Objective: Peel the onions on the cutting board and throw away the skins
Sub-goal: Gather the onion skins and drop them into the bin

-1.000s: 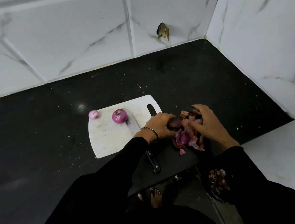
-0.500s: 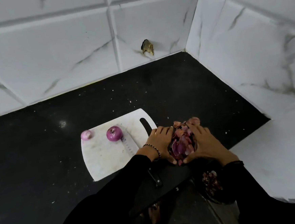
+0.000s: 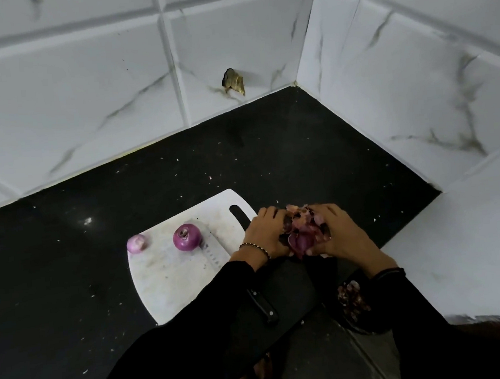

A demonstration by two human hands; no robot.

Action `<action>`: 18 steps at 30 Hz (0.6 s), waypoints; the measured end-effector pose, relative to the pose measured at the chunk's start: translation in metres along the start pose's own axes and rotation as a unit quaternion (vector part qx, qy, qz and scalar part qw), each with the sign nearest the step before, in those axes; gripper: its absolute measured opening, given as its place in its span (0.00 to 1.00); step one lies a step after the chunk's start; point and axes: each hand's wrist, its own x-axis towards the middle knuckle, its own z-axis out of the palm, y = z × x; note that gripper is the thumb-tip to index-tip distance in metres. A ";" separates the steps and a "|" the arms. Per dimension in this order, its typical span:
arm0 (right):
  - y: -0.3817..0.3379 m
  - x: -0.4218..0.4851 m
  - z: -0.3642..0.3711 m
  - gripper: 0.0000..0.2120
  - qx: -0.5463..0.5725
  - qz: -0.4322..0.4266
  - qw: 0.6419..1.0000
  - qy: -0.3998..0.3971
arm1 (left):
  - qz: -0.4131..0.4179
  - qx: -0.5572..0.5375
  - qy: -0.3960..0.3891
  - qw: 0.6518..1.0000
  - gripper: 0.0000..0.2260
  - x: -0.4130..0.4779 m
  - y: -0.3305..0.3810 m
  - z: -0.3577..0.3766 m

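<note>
A black speckled stone countertop (image 3: 299, 143) was shown from above, bounded by white marbled wall tiles (image 3: 71, 98). A white plastic cutting board with a slotted handle (image 3: 172, 279) was laid flat on it.

Just off the board's right edge, a heap of dry purple and pink onion skins (image 3: 301, 234) was gathered on the counter. The left hand (image 3: 266, 236) was curled against the side of the heap nearer the board. The right hand (image 3: 340, 237) was curled against the far side, so the skins were cupped and gripped from both flanks.

A steel-bladed knife with a black riveted handle (image 3: 212, 253) was laid across the board's right half, its handle reaching past the near edge. Below and to the right of the board, beyond the counter's front, a dark round container (image 3: 358, 327) holding skins was seen.

Toward the board's far edge, a larger peeled purple onion (image 3: 186, 237) was set against the blade. A smaller peeled pale pink onion (image 3: 137, 243) was set at the far left corner, apart from it.

The skins were judged very light, brittle and springy, and likely to flake or flutter loose. A scoop from underneath, with both palms pressed gently together, was judged safer than a pinch from above.
</note>
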 end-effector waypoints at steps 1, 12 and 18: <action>0.000 -0.002 -0.002 0.52 -0.009 0.015 1.000 -0.006 | -0.002 0.022 -0.011 1.000 0.44 0.001 -0.001 -0.002; -0.006 -0.004 0.006 0.67 0.079 0.138 0.987 -0.034 | -0.013 0.073 -0.129 0.989 0.60 0.017 0.006 -0.011; -0.024 0.014 0.001 0.58 0.013 0.107 0.992 -0.072 | -0.026 -0.014 -0.143 0.989 0.49 0.031 0.008 -0.013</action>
